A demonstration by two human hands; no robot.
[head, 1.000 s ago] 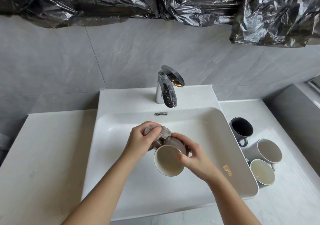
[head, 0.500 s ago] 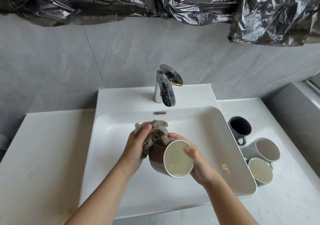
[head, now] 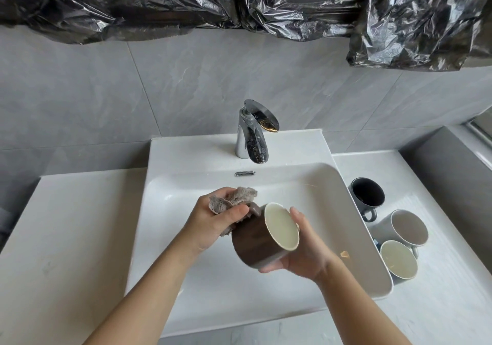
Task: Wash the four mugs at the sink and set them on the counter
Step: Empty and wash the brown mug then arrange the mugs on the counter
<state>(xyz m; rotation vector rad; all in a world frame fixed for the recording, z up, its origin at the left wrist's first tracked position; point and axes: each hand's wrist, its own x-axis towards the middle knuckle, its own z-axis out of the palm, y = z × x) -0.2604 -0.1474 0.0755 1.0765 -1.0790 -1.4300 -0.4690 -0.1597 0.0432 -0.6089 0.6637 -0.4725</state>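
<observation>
Three mugs stand upright on the white surface (head: 452,286) just right of the sink (head: 165,238): a dark mug (head: 368,193) farthest, a grey mug (head: 407,229), and a pale mug (head: 398,263) nearest. The brown mug (head: 255,246) is held tilted over the basin, with the right hand (head: 306,254) curled round its rim and underside. The left hand (head: 213,222) grips a crumpled grey cloth (head: 234,198) against the mug's left end. A chrome tap (head: 253,137) stands at the far edge.

Grey marbled wall tiles (head: 186,84) rise behind the white table (head: 66,238); crumpled black plastic sheeting (head: 292,4) hangs across the top; a grey ledge (head: 447,174) stands right; the light is soft and even.
</observation>
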